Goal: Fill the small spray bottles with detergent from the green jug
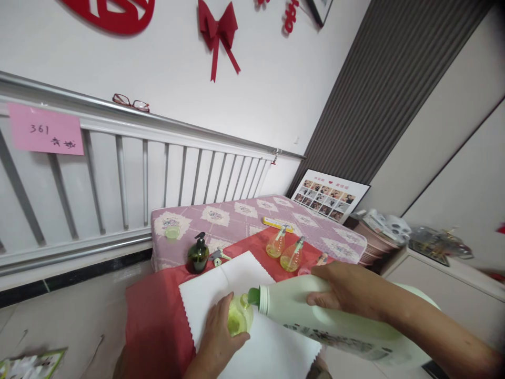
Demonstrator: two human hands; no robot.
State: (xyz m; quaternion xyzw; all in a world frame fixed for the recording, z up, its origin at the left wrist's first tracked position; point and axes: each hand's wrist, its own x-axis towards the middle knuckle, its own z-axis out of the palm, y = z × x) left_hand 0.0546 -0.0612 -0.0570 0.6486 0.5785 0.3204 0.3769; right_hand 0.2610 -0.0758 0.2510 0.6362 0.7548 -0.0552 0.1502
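My right hand point(347, 289) grips a large white jug point(315, 316) that lies tipped sideways, its green spout point(254, 296) touching the mouth of a small clear bottle point(239, 315) holding yellow-green liquid. My left hand point(219, 331) is closed around that small bottle, steadying it on a white cloth point(213, 287). The cloth lies over a red cover point(153, 316) on the table.
Two more small bottles of yellow liquid point(276, 245) point(292, 257) with pump tops stand behind. A dark green pump bottle point(198, 255) and a loose pump head point(216, 257) sit at the left. A radiator point(118, 179) lines the wall; a photo board point(329, 196) leans at the right.
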